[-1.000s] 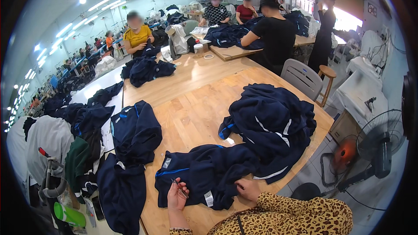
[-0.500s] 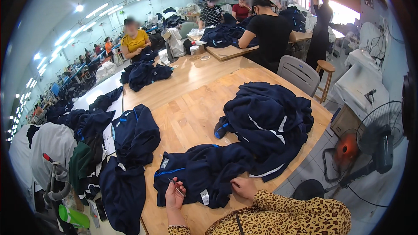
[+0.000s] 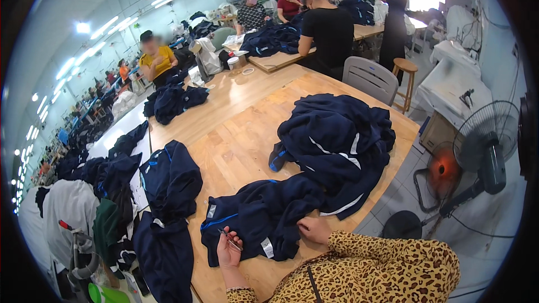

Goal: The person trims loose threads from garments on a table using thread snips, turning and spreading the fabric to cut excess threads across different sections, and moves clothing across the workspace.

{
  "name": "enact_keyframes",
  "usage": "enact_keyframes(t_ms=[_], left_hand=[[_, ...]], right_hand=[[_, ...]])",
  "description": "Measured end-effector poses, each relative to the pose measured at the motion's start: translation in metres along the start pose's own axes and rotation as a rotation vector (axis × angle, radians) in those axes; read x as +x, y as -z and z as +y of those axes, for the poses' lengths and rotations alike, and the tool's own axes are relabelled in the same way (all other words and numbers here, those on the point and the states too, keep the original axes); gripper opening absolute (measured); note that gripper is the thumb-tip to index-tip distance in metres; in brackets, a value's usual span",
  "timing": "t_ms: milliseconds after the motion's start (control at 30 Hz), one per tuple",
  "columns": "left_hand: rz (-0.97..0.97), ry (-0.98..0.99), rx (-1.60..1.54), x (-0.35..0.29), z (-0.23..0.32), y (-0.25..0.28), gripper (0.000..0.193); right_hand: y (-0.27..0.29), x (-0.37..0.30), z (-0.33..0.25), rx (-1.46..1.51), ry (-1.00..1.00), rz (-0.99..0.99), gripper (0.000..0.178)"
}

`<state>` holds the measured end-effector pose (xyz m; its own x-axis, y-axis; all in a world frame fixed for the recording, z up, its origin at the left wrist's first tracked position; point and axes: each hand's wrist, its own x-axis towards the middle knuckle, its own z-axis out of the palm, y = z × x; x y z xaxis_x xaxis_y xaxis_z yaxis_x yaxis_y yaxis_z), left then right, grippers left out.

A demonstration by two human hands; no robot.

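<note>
A navy garment [image 3: 247,210] with blue piping and white labels lies spread on the wooden table in front of me. My left hand [image 3: 227,253], palm up, is closed around small metal thread snips [image 3: 234,243], whose tips point over the fabric near the blue piping. At the garment's right edge, my right hand [image 3: 315,230] has its fingers curled on the cloth. Beyond it is a heaped pile of navy garments [image 3: 337,126] with white stripes; the garment before me runs up against this pile.
More navy garments [image 3: 175,182] hang over the table's left side. Beside them are white cloth [image 3: 73,205] and a green bottle [image 3: 106,293]. A grey chair [image 3: 370,78] stands at the far edge, a black fan [image 3: 487,154] to the right. Several people work at tables beyond.
The view has shifted slightly, moving the far scene left and up. Both hands keep their places at the garment. The person in yellow has raised a hand toward the chest.
</note>
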<state>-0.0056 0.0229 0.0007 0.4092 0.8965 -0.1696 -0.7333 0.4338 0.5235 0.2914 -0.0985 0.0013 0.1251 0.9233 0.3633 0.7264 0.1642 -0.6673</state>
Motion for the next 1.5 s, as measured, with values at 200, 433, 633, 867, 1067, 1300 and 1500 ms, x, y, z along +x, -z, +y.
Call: enact_keyframes(t_ms=[200, 433, 633, 867, 1067, 1300, 1500], left_hand=[[-0.004, -0.012, 0.006, 0.0014, -0.0021, 0.0033, 0.028], [0.005, -0.015, 0.003, 0.0010, 0.0004, 0.0040, 0.027], [-0.008, -0.010, 0.006, 0.0005, 0.0001, 0.0019, 0.027], [-0.025, -0.009, 0.005, -0.0003, -0.0005, 0.0063, 0.028], [-0.005, -0.014, 0.021, 0.0005, -0.0006, 0.0015, 0.028], [0.008, 0.000, 0.014, 0.0017, -0.0006, 0.0027, 0.028], [0.020, 0.005, -0.020, 0.0002, 0.0001, 0.0007, 0.027]], right_hand=[[0.0003, -0.0018, 0.0022, -0.049, 0.016, 0.001, 0.015], [-0.0020, -0.0022, 0.0013, -0.039, 0.037, 0.006, 0.015], [-0.0036, -0.0049, 0.0053, -0.005, 0.036, 0.027, 0.015], [0.0018, -0.0046, 0.0016, 0.017, 0.040, 0.020, 0.015], [0.0017, -0.0041, 0.0044, 0.059, 0.023, 0.015, 0.015], [0.0041, -0.0030, 0.0026, 0.058, 0.005, -0.004, 0.016], [0.0045, -0.0025, 0.0013, 0.041, -0.023, -0.052, 0.017]])
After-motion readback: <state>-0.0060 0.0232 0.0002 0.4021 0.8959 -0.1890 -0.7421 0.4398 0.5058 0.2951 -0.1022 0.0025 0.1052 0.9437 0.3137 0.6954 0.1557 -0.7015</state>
